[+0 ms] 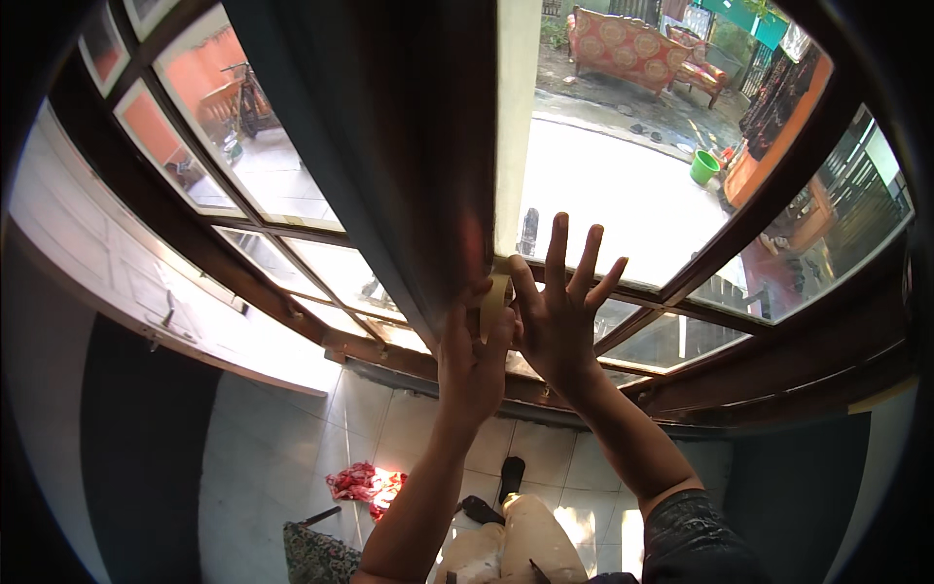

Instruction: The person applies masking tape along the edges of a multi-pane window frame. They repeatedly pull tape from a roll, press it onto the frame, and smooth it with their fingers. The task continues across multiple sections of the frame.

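Note:
A short, pale yellow strip that looks like masking tape (495, 297) runs along the edge of the dark wooden window post (399, 127). My left hand (471, 365) is closed around its near side, with the thumb and a fingertip against the strip. At the glass side, my right hand (559, 326) has its fingers spread. Its index fingertip touches the strip's upper end, and the thumb lies close to my left thumb. The post hides some of my left fingers.
Dark-framed window panes (623, 195) stand on both sides of the post. A white door (175, 292) is at the left. A red and white cloth (365, 487) lies on the tiled floor (263, 467). Outside are a patterned sofa (628, 49) and a green bucket (704, 166).

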Demonstrator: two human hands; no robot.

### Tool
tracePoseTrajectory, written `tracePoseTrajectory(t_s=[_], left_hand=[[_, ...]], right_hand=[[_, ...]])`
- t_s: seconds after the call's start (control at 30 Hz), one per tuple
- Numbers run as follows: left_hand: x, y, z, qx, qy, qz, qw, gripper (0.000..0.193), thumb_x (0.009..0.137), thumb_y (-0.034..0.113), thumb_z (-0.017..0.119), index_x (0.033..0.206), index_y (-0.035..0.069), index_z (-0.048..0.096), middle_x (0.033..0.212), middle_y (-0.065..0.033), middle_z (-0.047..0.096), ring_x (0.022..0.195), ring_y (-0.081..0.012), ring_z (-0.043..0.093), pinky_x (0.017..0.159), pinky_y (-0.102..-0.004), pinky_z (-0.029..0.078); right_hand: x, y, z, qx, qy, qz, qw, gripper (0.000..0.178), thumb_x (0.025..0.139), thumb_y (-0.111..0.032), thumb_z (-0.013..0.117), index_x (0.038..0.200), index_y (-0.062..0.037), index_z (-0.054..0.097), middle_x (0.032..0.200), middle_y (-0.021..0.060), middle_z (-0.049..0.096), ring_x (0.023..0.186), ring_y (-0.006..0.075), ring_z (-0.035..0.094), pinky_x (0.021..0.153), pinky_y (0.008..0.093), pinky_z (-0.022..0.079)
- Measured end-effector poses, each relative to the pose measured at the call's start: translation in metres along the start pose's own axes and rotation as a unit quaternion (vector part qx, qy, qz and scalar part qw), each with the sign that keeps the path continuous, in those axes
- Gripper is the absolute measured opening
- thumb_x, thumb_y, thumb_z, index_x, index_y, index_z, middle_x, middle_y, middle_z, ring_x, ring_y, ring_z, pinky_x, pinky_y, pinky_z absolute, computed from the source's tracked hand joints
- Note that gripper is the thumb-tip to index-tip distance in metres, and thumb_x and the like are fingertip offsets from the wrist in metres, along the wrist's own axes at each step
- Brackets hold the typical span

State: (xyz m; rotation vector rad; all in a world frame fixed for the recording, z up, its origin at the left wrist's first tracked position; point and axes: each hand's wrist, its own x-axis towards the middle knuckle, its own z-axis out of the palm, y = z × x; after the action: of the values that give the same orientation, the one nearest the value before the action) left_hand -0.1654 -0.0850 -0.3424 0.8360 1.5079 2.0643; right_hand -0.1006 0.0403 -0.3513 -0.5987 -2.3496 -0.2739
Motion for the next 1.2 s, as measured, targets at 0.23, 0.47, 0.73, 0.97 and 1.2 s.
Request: tracePoseTrajectory(t_s=[0.23, 0.47, 0.73, 0.97, 1.2], left_hand=[[0.022, -0.036, -0.027, 0.250, 0.010, 0.077, 0.965, 0.041, 0.117, 0.019, 0.057, 0.154, 0.002, 0.051, 0.118, -0.0084, 0.072, 0.101, -0.0147, 0.070, 0.094, -0.0320, 0.056], [0.015, -0.001, -0.019, 0.146, 0.021, -0.058, 0.987, 0.040, 0.116, 0.016, 0.058, 0.154, 0.006, 0.054, 0.117, -0.0082, 0.076, 0.097, -0.0149, 0.070, 0.094, -0.0339, 0.055], [0.017, -0.005, -0.025, 0.128, 0.028, -0.059, 0.990, 0.043, 0.109, 0.009, 0.067, 0.151, 0.007, 0.055, 0.102, -0.0120, 0.079, 0.096, -0.0198, 0.076, 0.085, -0.0366, 0.059], [0.028, -0.045, -0.042, 0.254, 0.039, 0.098, 0.962, 0.056, 0.105, 0.018, 0.074, 0.155, 0.004, 0.051, 0.111, -0.0230, 0.077, 0.096, -0.0285, 0.077, 0.086, -0.0437, 0.061], [0.024, -0.001, -0.037, 0.192, 0.007, -0.013, 0.981, 0.046, 0.102, 0.022, 0.076, 0.143, 0.006, 0.066, 0.094, -0.0195, 0.077, 0.084, -0.0275, 0.077, 0.078, -0.0455, 0.060]], right_hand=[[0.009, -0.007, -0.023, 0.062, -0.047, 0.006, 0.997, 0.060, 0.093, -0.027, 0.078, 0.149, -0.0118, 0.064, 0.182, 0.0340, 0.011, 0.166, 0.0622, 0.000, 0.125, 0.0803, -0.010], [-0.019, 0.056, -0.157, 0.216, 0.057, 0.080, 0.971, 0.059, 0.086, -0.009, 0.074, 0.144, -0.0145, 0.067, 0.175, 0.0271, 0.036, 0.166, 0.0451, 0.030, 0.134, 0.0673, 0.010], [0.090, 0.130, -0.311, 0.128, 0.383, 0.027, 0.914, 0.046, 0.097, -0.011, 0.083, 0.139, -0.0004, 0.067, 0.135, 0.0152, 0.071, 0.129, 0.0298, 0.066, 0.115, 0.0470, 0.052], [0.157, 0.129, -0.336, -0.044, 0.300, 0.046, 0.952, 0.052, 0.086, -0.027, 0.098, 0.132, -0.0146, 0.079, 0.122, 0.0069, 0.075, 0.122, 0.0272, 0.065, 0.110, 0.0441, 0.048], [0.166, 0.110, -0.354, -0.100, 0.287, 0.020, 0.952, 0.047, 0.085, -0.024, 0.097, 0.127, -0.0128, 0.079, 0.119, 0.0078, 0.078, 0.113, 0.0253, 0.074, 0.093, 0.0412, 0.061]])
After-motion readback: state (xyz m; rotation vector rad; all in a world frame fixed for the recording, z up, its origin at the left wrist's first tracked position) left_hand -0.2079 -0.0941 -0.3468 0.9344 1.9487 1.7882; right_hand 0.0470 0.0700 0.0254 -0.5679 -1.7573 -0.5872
